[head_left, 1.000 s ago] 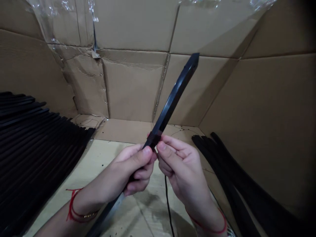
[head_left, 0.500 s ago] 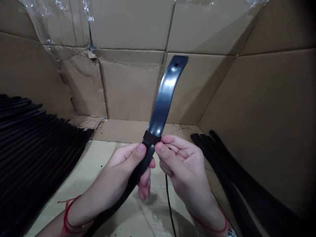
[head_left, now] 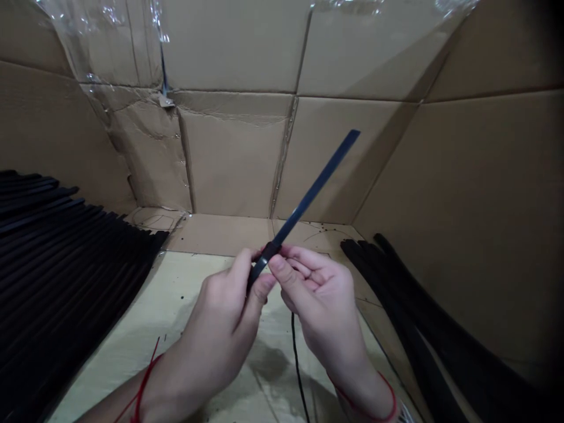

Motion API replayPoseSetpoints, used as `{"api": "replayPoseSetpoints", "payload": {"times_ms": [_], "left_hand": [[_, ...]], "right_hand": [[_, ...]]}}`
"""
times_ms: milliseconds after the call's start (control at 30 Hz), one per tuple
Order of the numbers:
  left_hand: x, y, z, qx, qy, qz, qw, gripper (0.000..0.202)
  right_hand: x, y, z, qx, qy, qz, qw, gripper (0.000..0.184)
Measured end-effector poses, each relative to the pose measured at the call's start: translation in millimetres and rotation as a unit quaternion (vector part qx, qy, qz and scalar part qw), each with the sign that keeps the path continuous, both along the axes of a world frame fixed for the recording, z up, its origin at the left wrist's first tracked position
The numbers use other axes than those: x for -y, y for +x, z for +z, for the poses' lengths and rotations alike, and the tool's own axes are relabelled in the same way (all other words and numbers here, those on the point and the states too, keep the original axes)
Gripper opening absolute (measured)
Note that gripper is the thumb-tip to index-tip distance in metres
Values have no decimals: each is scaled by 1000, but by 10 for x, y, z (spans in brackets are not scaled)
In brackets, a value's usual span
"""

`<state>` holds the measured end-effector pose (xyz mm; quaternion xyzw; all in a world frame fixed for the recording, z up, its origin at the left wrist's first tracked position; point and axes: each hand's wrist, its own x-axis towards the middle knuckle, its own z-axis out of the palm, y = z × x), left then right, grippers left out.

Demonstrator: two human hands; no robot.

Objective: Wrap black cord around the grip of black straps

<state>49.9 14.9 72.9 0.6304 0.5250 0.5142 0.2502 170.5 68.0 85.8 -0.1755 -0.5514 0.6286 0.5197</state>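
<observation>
Pinched close together above the cardboard floor [head_left: 132,329], the left hand [head_left: 218,311] and right hand [head_left: 319,305] grip a thin black plastic strip [head_left: 312,194], tilted upward. It looks light and springy, best held at its dark band [head_left: 267,257]

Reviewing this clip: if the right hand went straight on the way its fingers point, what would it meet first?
The narrow glossy black strip, at its dark band, which the fingertips of the right hand already seem to touch; the left hand lies just beyond.
</observation>
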Motion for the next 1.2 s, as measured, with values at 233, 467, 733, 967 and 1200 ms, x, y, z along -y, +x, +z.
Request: {"api": "replayPoseSetpoints", "payload": {"times_ms": [233,467,733,967,1200], "left_hand": [[-4,-8,-1,110,5,-45,993,34],[-1,-62,73,420,-145,-270,854,37],[-185,-82,-92,476,-261,-498,676,46],[-82,42,-69,219,-80,-108,966,39],[-41,-25,-9,320,-136,-207,915,39]], "right_hand": [[28,-5,27,-18,53,49,997,12],[-94,74,-20,9,46,99,994,22],[-89,66,-24,33,11,65,997,29],[-4,25,52,34,45,-42,998,12],[-18,51,2,6,51,-3,999,5]]}}
